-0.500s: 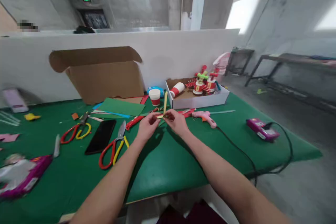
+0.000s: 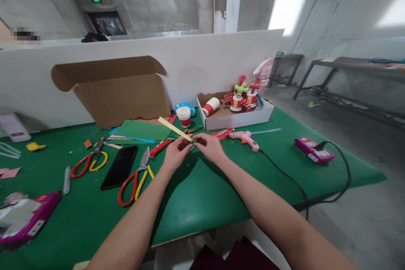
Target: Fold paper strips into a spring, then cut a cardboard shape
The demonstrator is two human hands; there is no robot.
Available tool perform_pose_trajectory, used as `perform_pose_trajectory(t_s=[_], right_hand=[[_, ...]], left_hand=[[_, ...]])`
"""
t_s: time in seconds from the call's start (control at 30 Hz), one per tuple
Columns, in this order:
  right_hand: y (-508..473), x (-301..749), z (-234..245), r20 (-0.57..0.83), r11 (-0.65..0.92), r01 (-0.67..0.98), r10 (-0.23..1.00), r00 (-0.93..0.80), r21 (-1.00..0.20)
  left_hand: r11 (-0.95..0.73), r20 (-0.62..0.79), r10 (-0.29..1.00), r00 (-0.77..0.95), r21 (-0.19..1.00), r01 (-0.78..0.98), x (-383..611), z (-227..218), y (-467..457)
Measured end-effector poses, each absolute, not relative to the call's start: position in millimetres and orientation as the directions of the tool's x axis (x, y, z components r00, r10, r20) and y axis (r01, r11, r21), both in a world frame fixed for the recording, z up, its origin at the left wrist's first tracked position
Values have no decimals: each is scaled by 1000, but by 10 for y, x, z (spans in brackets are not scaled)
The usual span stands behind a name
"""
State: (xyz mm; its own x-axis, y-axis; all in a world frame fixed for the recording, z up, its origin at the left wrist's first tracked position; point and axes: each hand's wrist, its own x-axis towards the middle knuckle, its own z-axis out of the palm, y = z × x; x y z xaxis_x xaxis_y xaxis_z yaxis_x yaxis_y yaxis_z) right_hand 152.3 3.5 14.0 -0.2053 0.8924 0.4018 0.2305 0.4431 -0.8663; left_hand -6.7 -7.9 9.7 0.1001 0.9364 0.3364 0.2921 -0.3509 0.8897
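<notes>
Between my two hands is a small folded paper spring (image 2: 194, 140) with dark and yellow layers. A pale yellow paper strip (image 2: 173, 127) runs out of it toward the upper left. My left hand (image 2: 177, 152) pinches the folds from the left, its thumb and forefinger close together. From the right, my right hand (image 2: 210, 147) grips the same folds with its fingertips. Just beyond the fingers lies a finished-looking paper spring (image 2: 193, 129), near a white paper cup (image 2: 184, 117) with a red band. A red-handled tool (image 2: 160, 149) lies beside my left hand.
A pink glue gun (image 2: 248, 139) with a black cord lies right of my hands. Behind it stands a white box (image 2: 238, 121) holding cup figures. Scissors (image 2: 136, 181), a phone (image 2: 120, 166) and green paper sheets (image 2: 142, 130) lie to the left.
The yellow strip stood upright before and now slants to the upper left, over my left fingers. My hands stay together, and the camera view has shifted slightly.
</notes>
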Motion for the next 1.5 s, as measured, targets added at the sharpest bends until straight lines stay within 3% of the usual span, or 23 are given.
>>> perform_pose_trajectory(t_s=[0.13,0.8,1.2,1.5], right_hand=[[35,1506,118,370,396,139,911,-181,-908],[97,1579,116,373,404,180,910,-181,-897],[116,1621,130,411,442,184,893,-185,-878],[102,1624,161,436,465,178,882,-180,-867]], left_hand=[[-355,348,934,76,888,293,-67,112,-85],[-402,435,898,59,760,511,-71,180,-123],[-351,387,922,12,823,446,-83,184,-114],[-374,419,908,22,784,496,-98,224,-117]])
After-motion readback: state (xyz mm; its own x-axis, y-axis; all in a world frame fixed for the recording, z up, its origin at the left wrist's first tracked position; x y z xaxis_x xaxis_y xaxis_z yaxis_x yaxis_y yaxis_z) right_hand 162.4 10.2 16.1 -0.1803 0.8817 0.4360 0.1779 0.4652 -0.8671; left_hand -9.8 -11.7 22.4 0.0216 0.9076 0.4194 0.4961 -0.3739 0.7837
